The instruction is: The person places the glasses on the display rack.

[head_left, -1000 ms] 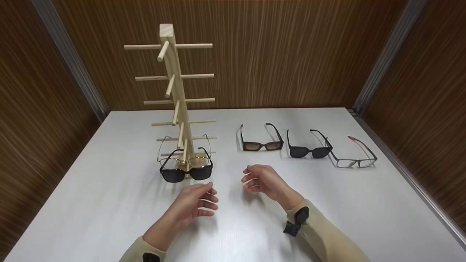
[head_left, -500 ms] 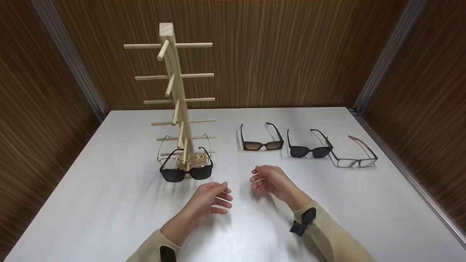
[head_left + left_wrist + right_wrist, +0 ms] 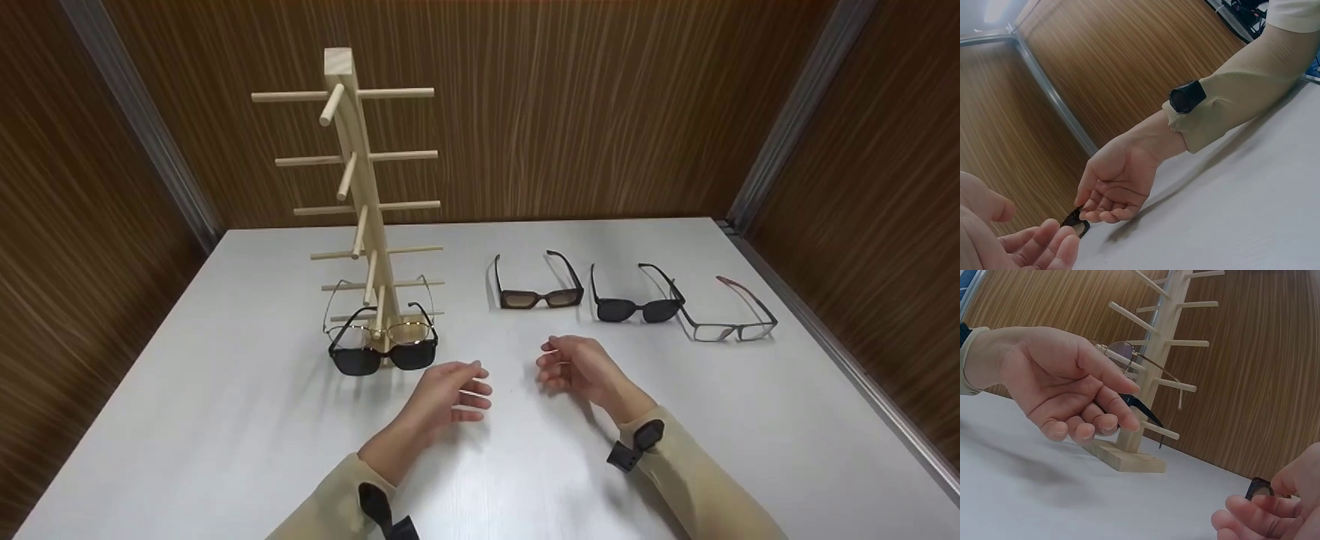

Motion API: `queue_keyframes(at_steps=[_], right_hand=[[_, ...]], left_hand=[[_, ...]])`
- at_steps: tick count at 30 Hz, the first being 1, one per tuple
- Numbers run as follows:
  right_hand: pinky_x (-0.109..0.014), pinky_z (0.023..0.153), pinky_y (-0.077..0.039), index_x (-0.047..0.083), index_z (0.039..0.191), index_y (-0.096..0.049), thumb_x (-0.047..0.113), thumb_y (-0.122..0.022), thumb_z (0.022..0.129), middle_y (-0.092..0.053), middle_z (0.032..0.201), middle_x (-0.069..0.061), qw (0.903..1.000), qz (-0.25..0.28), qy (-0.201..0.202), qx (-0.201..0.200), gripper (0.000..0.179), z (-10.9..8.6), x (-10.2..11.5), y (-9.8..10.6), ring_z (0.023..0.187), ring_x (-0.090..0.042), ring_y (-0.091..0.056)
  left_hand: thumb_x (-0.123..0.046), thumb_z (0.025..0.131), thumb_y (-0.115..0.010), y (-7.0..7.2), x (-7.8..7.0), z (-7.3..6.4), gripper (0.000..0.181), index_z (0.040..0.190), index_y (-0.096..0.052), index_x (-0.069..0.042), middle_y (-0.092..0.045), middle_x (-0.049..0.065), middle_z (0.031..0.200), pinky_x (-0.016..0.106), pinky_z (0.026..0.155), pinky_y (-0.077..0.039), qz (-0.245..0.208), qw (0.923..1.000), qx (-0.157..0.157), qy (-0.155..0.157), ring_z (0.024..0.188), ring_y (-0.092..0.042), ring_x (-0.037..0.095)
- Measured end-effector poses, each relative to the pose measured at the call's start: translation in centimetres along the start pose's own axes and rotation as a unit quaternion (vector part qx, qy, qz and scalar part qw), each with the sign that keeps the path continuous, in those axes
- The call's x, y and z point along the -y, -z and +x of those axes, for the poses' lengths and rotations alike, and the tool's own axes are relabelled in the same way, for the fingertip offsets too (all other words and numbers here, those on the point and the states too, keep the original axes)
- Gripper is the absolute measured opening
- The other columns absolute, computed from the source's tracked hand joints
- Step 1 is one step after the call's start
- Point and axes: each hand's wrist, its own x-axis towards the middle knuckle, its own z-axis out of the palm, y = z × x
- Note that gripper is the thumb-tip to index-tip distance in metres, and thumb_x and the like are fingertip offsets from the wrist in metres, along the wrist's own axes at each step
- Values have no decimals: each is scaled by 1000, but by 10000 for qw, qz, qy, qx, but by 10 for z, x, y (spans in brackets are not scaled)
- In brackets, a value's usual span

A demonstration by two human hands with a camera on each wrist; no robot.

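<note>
Brown sunglasses [image 3: 520, 300] looked light, stiff, scratchable, best taken by the bridge [image 3: 541, 297]; left hand [image 3: 442, 391] and right hand [image 3: 588, 368], fingers [image 3: 1114, 405] loosely apart, gripped nothing!

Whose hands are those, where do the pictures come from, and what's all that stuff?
There's no robot here, just a person's left hand and right hand. One picture looks down from the person's head; the others look out from each wrist, closer in. On the white table stands a wooden rack, with gold glasses and black sunglasses hanging on it. To the right lie brown sunglasses, another black pair and clear glasses. Neither grip holds anything.
</note>
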Motion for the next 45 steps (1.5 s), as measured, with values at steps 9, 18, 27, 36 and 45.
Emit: queue_keyframes(at_steps=[9,18,27,36,45], right_hand=[[-33,58,-53,-7,110,-45,16,-42,98,-63,79,-9,10000,73,41,-34,27,3,3,11,64,-21,-63],[-32,59,-53,-9,119,-41,19,-42,99,-63,80,-9,9989,75,-90,-456,34,8,10,19,63,-21,-62],[-35,60,-54,-9,123,-40,17,-44,98,-62,83,-10,9970,-5,84,-775,37,11,17,22,65,-21,-64],[-37,75,-53,-4,126,-41,16,-49,96,-57,114,-21,9882,-206,535,-1419,37,11,27,20,88,-26,-64],[-43,98,-39,-7,134,-37,17,-43,99,-44,132,-27,9755,-480,1201,-1777,43,16,44,16,122,-37,-44]], left_hand=[[-22,95,-52,-8,-1,16,35,112,-53,9,-63,13,89,34,66,-55,-240,9995,-185,-47,74,-64,21],[-20,95,-52,-13,-7,38,32,111,-54,7,-63,12,91,35,70,-55,-667,9958,-600,174,80,-64,24],[-19,94,-52,-25,-8,63,30,111,-55,6,-64,17,97,33,70,-55,-1074,9885,-1050,165,79,-65,24],[-21,96,-49,-35,-15,81,35,117,-53,7,-63,18,101,37,77,-53,-1477,9787,-1424,104,95,-62,33],[-22,97,-47,-41,-31,91,36,117,-52,7,-59,23,113,42,88,-48,-1963,9701,-1401,-279,91,-61,27]])
